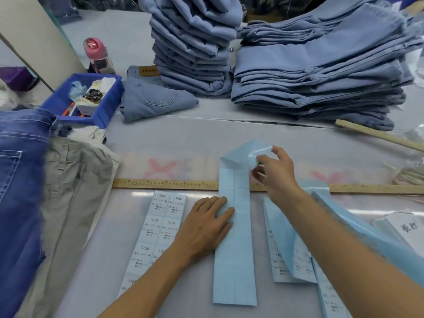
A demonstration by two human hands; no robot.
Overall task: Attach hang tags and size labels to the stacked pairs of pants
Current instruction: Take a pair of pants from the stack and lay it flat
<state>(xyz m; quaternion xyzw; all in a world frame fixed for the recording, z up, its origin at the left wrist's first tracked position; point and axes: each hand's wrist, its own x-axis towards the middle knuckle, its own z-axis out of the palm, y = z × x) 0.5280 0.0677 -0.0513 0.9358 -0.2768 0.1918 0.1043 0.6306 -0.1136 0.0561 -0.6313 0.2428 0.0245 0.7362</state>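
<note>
A long light-blue label strip [234, 249] lies lengthwise on the table in front of me, blank side up. My left hand [206, 223] presses flat on its left edge. My right hand [277, 173] pinches the strip's far end, which is folded back and lifted off the table. A printed sheet of size labels [158, 228] marked XS lies to the left of my left hand. More label strips [284, 255] lie under my right forearm. Two stacks of folded light-blue pants [195, 53] [321, 72] stand at the back.
A wooden ruler [165, 183] runs across the table under the strip; another ruler [378, 134] lies at right. A blue bin [107, 106] of odds and ends, a pink bottle [96, 53] and folded jeans [151, 97] sit back left. Dark jeans [18, 180] and beige pants [75, 180] lie left.
</note>
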